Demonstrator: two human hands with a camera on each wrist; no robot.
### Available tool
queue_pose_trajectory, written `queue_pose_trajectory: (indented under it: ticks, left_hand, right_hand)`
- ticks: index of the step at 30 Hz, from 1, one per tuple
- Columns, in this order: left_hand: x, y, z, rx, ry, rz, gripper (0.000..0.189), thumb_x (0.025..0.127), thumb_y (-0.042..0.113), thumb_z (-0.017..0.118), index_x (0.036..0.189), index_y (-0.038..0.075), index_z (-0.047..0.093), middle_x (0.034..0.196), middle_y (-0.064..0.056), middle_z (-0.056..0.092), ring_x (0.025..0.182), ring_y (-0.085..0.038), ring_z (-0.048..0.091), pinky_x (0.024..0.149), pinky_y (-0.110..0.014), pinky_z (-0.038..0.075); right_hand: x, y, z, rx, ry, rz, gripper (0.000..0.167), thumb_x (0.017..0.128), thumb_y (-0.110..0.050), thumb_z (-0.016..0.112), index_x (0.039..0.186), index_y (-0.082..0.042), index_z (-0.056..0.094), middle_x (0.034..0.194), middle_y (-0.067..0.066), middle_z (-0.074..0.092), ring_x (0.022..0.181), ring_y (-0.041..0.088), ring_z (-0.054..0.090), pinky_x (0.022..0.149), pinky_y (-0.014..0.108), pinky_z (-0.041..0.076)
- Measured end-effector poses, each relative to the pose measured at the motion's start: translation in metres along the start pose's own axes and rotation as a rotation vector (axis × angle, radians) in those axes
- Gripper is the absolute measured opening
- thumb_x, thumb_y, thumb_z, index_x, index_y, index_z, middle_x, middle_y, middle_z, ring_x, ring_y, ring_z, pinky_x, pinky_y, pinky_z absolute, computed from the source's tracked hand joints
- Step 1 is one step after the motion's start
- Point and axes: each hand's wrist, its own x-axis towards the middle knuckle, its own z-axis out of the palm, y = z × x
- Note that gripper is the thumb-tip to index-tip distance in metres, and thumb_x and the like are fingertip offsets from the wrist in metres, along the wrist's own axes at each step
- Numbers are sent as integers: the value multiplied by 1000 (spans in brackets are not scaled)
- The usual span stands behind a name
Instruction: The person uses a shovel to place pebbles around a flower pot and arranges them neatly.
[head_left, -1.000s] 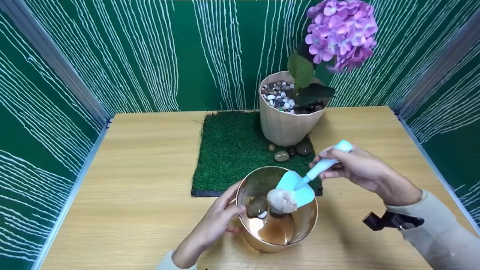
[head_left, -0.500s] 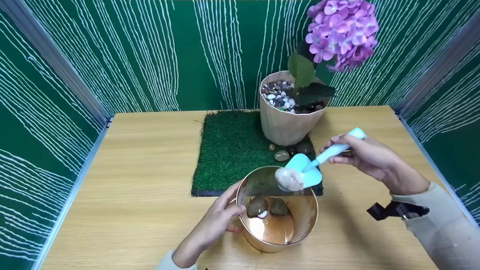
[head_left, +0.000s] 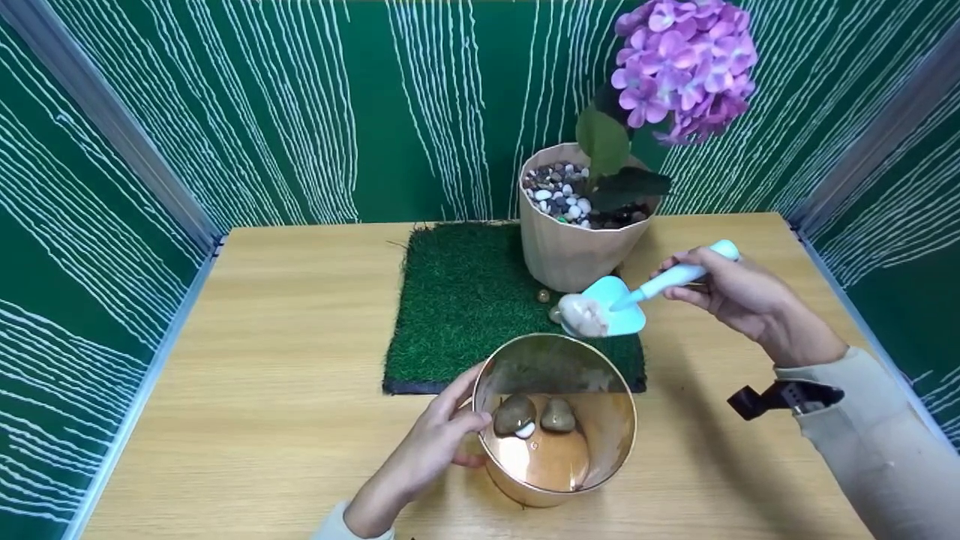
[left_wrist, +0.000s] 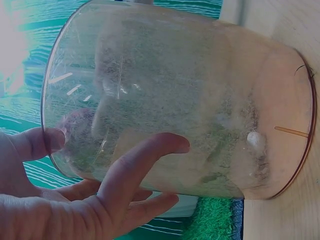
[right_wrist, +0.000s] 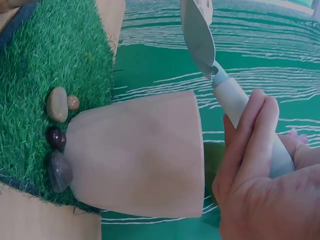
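Observation:
My left hand (head_left: 427,450) holds a transparent amber bucket (head_left: 609,450) upright on the table, its thumb over the rim and its fingers against the outer wall. Inside lie two brown stones (head_left: 557,416) and a small white pebble (head_left: 525,430). My right hand (head_left: 750,296) grips the handle of a light-blue trowel (head_left: 624,319). A large pale stone (head_left: 582,313) rests on its blade, in the air just beyond the bucket's far rim and in front of the flowerpot. The right wrist view shows the trowel (right_wrist: 232,100) edge-on with my fingers curled round its handle.
A beige flowerpot (head_left: 574,259) with pebbles and a purple hydrangea (head_left: 682,67) stands on an artificial grass mat (head_left: 457,307). Several stones lie at its foot, among them a tan one (right_wrist: 58,104) and a dark one (right_wrist: 55,137). Green walls (head_left: 285,112) enclose the table.
My right hand has lifted the trowel with the pale stone from over the bucket and moved it away, beyond the far rim towards the flowerpot. The left hand and bucket stay in place.

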Motion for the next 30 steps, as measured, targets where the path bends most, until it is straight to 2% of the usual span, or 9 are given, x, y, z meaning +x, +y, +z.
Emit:
queue_pose_trajectory:
  ticks: [10,21,30]
  left_hand:
    - [0,1,0,-12,-12,-1,73,100,10,51,169,13,26,172,-22,26,141,-45,47,79,-59,63]
    - [0,0,1,-14,0,-7,74,100,11,53,169,13,27,171,-23,27,133,-41,55,77,-54,64]
    - [1,0,0,-12,-2,-8,73,100,10,52,169,13,26,171,-23,26,134,-42,54,78,-55,64]
  right_hand:
    - [18,17,-5,138,98,43,31,111,-13,51,97,-3,77,97,11,77,88,18,78,82,22,61]
    - [46,46,9,219,246,115,31,111,-14,51,95,-5,76,94,10,74,81,16,79,81,20,61]
    - [67,70,23,251,315,116,27,110,-11,51,96,-3,72,89,12,73,75,16,77,76,19,61]
